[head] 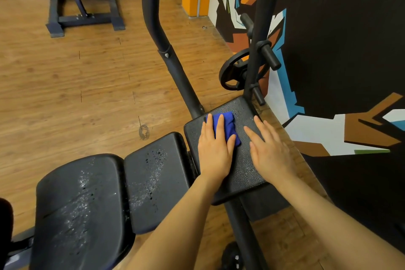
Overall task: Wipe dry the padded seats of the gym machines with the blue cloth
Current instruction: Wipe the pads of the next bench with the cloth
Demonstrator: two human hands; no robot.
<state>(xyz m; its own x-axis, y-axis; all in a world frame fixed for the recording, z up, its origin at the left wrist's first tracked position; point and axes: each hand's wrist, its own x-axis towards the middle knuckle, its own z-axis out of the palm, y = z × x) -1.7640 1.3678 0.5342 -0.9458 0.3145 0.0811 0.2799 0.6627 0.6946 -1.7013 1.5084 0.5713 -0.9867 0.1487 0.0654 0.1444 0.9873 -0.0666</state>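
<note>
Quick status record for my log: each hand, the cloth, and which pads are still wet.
left hand: flat on the blue cloth, fingers straight, pressing it onto the far pad
right hand: flat on the far pad beside the cloth, holding nothing
blue cloth: bunched, at the far pad's far end
far pad: fine droplets visible around the cloth
middle pad: droplets down its centre, unwiped
near pad: droplets down its centre, unwiped
</note>
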